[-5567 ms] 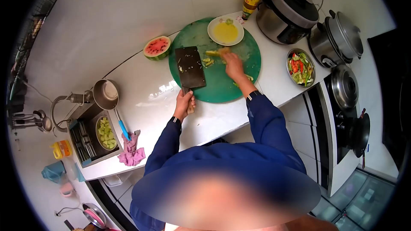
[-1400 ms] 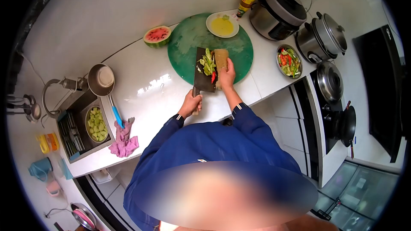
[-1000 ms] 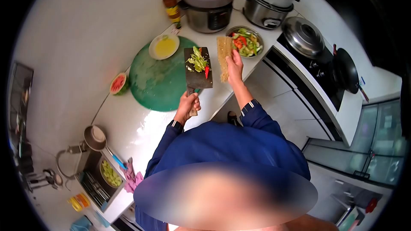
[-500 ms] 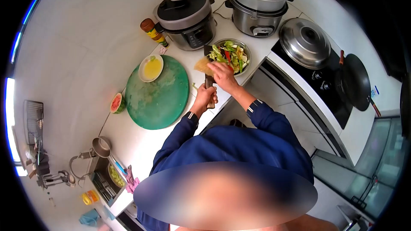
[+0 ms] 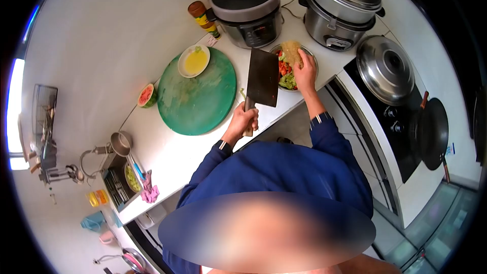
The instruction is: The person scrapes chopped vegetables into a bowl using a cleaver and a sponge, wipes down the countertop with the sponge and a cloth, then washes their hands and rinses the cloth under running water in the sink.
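Your left hand (image 5: 244, 121) is gripping the handle of the cleaver (image 5: 263, 78), fingers wrapping closed around it. The broad blade is pointing toward the top of the frame and is overlapping the left rim of the metal bowl (image 5: 316, 67) in the view; whether they are touching cannot be told.

Your right hand (image 5: 305, 73) is pinching the tan loofah pad (image 5: 291, 52) between thumb and fingers, and is holding it over the upper part of the bowl, right of the blade. The cut vegetables (image 5: 287, 81), red and green, are lying in the bowl, at upper center-right of the frame.

Left of the cleaver, the round green cutting board (image 5: 203, 106) is lying flat on the white worktop (image 5: 172, 157). The plate (image 5: 181, 66) is resting on its upper edge, holding yellow liquid (image 5: 196, 62). The cut watermelon (image 5: 147, 95) is sitting just beside the board's left edge. Farther back, the brown bottle (image 5: 204, 19) is standing beside the electric pressure cooker (image 5: 246, 20).
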